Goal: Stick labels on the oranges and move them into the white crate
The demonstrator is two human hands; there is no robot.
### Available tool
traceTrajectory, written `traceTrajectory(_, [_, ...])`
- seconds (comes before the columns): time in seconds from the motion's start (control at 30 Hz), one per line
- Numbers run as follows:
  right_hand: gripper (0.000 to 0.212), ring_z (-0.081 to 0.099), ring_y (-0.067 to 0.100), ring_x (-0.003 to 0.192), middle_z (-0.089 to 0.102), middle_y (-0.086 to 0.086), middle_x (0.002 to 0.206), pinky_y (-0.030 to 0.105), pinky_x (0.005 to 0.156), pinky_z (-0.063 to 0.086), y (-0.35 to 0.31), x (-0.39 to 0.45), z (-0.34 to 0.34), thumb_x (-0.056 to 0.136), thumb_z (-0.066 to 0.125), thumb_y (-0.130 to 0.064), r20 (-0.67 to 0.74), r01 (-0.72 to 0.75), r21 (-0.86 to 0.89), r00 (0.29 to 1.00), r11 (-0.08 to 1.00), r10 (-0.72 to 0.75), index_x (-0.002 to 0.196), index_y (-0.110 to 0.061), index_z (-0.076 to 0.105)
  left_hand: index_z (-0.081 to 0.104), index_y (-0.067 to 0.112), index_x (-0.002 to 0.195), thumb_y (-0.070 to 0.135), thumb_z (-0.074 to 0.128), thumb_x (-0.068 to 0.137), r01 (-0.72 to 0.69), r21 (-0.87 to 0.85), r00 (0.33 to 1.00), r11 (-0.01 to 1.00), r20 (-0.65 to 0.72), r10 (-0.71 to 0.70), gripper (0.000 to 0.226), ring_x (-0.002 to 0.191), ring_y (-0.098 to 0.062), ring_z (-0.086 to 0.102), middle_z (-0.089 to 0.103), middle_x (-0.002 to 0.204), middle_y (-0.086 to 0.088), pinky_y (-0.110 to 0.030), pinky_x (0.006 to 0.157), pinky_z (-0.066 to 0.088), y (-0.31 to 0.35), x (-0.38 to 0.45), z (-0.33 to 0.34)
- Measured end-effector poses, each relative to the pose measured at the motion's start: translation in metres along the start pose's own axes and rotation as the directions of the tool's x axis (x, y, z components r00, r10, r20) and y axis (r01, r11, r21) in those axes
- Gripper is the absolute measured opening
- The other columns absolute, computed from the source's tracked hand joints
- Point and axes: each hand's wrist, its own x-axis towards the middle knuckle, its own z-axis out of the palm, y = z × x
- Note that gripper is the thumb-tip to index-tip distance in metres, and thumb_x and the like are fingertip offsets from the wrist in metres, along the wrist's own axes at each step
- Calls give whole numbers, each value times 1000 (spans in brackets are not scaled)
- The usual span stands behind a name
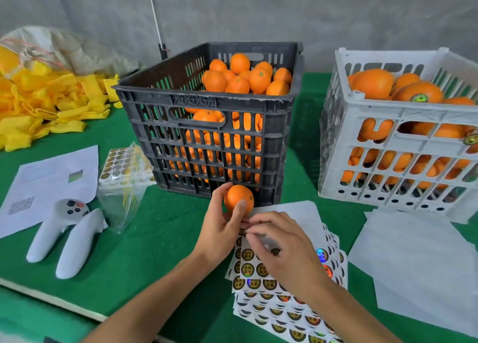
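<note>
While the orange [238, 199] sits gripped in the left hand [219, 228] just before the black crate [207, 120], the right hand [282, 247] pinches at the label sheets [284, 306], apparently peeling one; next comes pressing it on, then the white crate [398, 140].

Open green tabletop [165, 226] between controllers [64, 236] and label sheets [282, 301] (black crate [207, 125] walling the far side)
</note>
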Motion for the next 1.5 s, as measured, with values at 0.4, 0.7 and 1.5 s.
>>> traceTrajectory(0.4, [32,39,-3,141,42,-29,149,11,105,36,4,4,-16,104,50,-45,-127,-239,301,949,923,287,130,-37,66,48,30,143,44,65,101,-66,-106,990,992,117,78,48,88,-31,77,63,122,11,-42,79,65,17,-13,9])
traceTrajectory(0.7, [57,30,-5,144,18,-33,161,19,108,35,7,-1,-16,101,35,-68,-80,-187,-61,980,980,182,149,-40,49,52,29,140,40,64,100,28,-201,991,979,132,-1,43,91,-40,76,63,124,1,-44,78,65,17,-14,10])
traceTrajectory(1.5, [66,50,17,137,53,3,151,23,117,31,-17,50,-92,97,60,-51,-491,-3,-406,844,914,-216,147,-9,51,52,40,145,51,64,97,-205,-176,966,963,120,227,51,121,-12,67,64,131,21,-25,94,57,130,27,65])
